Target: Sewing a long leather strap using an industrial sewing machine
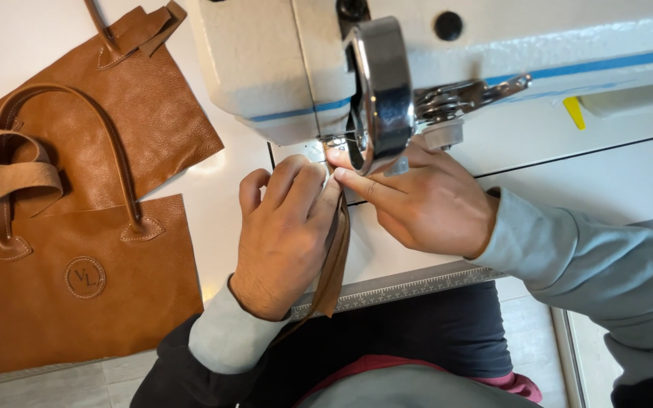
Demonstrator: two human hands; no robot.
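Observation:
My left hand (285, 227) and my right hand (425, 200) meet under the head of a cream sewing machine (289, 68). Both pinch a narrow brown leather strap (334, 264) that runs from the needle area down over the table's front edge. My left fingers curl over the strap's left side. My right index finger presses on it from the right, just below the presser foot. The needle itself is hidden behind the machine's shiny metal cover (383, 91).
Two tan leather tote bags lie at the left: one with handles and a round stamped emblem (88, 283), another behind it (137, 98). A loose suede strip (9, 181) lies across them. A ruler strip (410, 283) edges the white table (606, 174).

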